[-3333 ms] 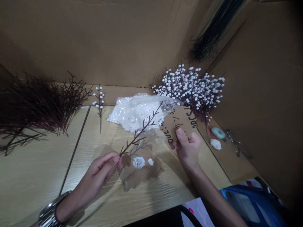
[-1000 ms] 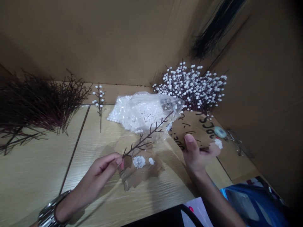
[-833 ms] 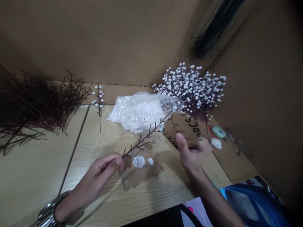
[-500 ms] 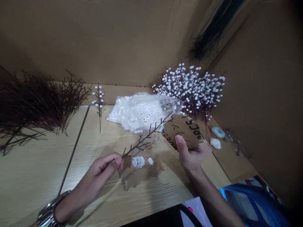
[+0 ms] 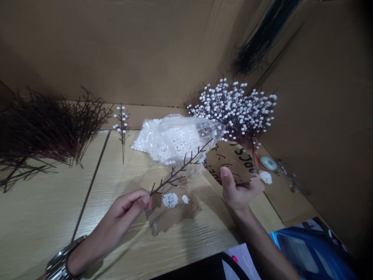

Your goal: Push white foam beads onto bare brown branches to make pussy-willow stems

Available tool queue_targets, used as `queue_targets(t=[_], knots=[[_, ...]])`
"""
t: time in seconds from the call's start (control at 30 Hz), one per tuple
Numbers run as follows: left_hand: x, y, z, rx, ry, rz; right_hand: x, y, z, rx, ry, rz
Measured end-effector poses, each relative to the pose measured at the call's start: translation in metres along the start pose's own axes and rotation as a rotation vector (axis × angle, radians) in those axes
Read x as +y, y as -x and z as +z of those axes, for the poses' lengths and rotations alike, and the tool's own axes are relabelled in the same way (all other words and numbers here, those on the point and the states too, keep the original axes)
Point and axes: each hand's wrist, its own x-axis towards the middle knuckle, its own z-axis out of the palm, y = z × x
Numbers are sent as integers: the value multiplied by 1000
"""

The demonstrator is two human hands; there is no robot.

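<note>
My left hand (image 5: 128, 208) pinches the lower end of a bare brown artificial twig (image 5: 171, 177), which slants up to the right with short side shoots. In my right hand (image 5: 240, 190) is a torn piece of cardboard (image 5: 230, 159) with black lettering, the thumb lying on top. A whitish dab (image 5: 202, 158) shows at the cardboard's left edge, close to the twig's tip. Under the twig, a brown scrap (image 5: 175, 217) on the table carries two white pasty blobs (image 5: 170, 200). Behind the twig lies a clear plastic bag (image 5: 177, 136) of small white balls.
A heap of bare brown twigs (image 5: 55, 128) lies at left, beside a single white-berried sprig (image 5: 121, 120). White-berried sprigs (image 5: 233, 109) are bunched at back right. Near the right cardboard wall are a round pale-green object (image 5: 268, 163), a white lump (image 5: 265, 177) and scissors (image 5: 291, 177).
My right hand and the cardboard have shifted slightly to the right, away from the twig's tip. My left hand and the twig have hardly moved.
</note>
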Motion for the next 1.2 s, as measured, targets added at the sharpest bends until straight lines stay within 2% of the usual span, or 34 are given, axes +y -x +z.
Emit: queue_targets(t=[0.2, 0.37, 0.63, 0.73, 0.83, 1.0, 1.2], knots=[[1, 1, 0, 4, -11, -12, -5, -4, 2, -85, 51, 21], [1, 1, 0, -1, -1, -9, -5, -4, 1, -8, -24, 194], [4, 0, 0, 13, 2, -11, -9, -8, 5, -87, -140, 335], [4, 0, 0, 15, -9, -12, -7, -6, 6, -20, -179, 399], [3, 0, 0, 22, -6, -17, -7, -7, 5, 26, -318, 457], [2, 0, 3, 34, -17, -27, -11, -18, 0, -122, -502, 430], [-1, 2, 5, 42, -6, -85, -13, -23, -2, -162, -682, 455]])
